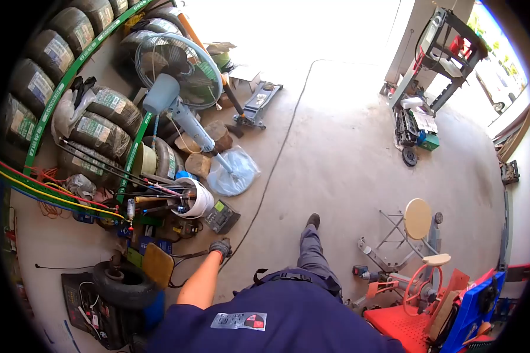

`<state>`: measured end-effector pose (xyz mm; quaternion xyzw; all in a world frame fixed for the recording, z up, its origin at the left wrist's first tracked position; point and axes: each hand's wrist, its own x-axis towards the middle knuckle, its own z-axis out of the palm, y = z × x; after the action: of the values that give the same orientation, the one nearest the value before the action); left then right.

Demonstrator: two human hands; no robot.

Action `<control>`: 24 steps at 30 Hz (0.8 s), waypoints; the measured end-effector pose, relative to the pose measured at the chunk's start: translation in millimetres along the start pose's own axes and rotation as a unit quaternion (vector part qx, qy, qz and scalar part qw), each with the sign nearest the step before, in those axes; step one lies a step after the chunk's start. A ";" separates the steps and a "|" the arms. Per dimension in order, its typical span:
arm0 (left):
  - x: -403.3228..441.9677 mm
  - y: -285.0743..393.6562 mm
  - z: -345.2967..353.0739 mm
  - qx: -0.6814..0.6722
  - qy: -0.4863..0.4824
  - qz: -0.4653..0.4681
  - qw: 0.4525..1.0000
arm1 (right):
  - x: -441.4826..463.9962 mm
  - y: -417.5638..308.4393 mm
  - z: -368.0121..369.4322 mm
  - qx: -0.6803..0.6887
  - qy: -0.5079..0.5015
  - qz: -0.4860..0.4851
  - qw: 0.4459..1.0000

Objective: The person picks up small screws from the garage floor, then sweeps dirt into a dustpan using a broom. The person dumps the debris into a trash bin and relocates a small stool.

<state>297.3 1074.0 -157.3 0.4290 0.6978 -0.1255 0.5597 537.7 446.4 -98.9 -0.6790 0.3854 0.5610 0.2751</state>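
Observation:
My left hand (221, 247), in a dark grey glove, is stretched out at the lower middle. Its fingers are curled, and a dark looped handle or cable (189, 256) runs up to it from the left. Whether the fingers grip that loop is too small to make out. A grey and black box-shaped device (222, 217) lies on the floor just beyond the hand. Left of the loop stands a worn brown board or seat (158, 265). My right hand is not in view.
A white bucket of rods (195, 199) and a blue standing fan (185, 120) are ahead left, beside racked tyres (103, 128). A black cable (267, 182) crosses the floor. A round stool (417, 219) and red cart (397, 326) are at right.

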 end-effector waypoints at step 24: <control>127.6 623.4 170.6 0.710 -0.224 0.204 0.635 | -113.9 -943.4 6.7 -0.132 0.004 -0.178 0.975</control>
<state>872.3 1394.9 -138.9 0.7846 0.1410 -0.5571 0.2327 1310.6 996.7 -45.1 -0.7694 0.1821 0.5460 0.2771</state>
